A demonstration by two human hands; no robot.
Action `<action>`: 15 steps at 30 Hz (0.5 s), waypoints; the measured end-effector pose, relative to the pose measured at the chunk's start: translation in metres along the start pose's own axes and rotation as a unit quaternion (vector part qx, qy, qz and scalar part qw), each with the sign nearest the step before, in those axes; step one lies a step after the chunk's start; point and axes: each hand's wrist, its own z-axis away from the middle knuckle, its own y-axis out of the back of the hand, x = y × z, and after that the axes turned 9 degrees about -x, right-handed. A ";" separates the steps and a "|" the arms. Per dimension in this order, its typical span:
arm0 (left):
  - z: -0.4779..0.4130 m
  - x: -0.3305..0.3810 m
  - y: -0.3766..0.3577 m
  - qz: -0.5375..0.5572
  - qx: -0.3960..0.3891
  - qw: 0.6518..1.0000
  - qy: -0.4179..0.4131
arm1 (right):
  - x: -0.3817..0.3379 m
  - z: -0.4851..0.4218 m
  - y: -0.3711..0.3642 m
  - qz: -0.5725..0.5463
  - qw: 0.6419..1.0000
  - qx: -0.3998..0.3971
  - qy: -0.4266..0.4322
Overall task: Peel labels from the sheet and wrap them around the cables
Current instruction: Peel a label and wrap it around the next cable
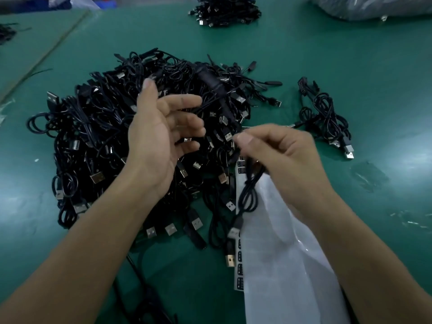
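On green counter [350, 66], right grip [287, 155] pinching black cable [249, 195] over label sheet [280, 253], left grip [159, 136] spread wide, holding nothing, over cable pile [93, 136].

This is a factory workbench for hand assembly or packing work, not a home or an office. A wide green-topped table [350, 66] carries a big heap of black USB cables [100, 127], all of one kind, with a smaller bundle [327, 118] set apart to the right and another pile [224, 10] at the far edge. A long sheet of labels [280, 253] lies just beside the heap, clear plastic bags [374, 5] sit in the far right corner, and the tabletop shows scuffs and sticky marks [369, 176] from use
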 end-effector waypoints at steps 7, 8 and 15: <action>0.001 0.001 -0.001 -0.008 -0.002 1.000 0.025 | 0.004 -0.038 0.084 0.196 0.948 0.236 -0.082; 0.001 0.002 0.000 -0.008 -0.001 1.000 0.026 | 0.003 -0.044 0.096 0.238 0.935 0.248 -0.088; -0.002 -0.002 0.002 0.002 0.021 1.000 0.014 | 0.015 -0.080 0.131 0.406 0.863 0.239 -0.179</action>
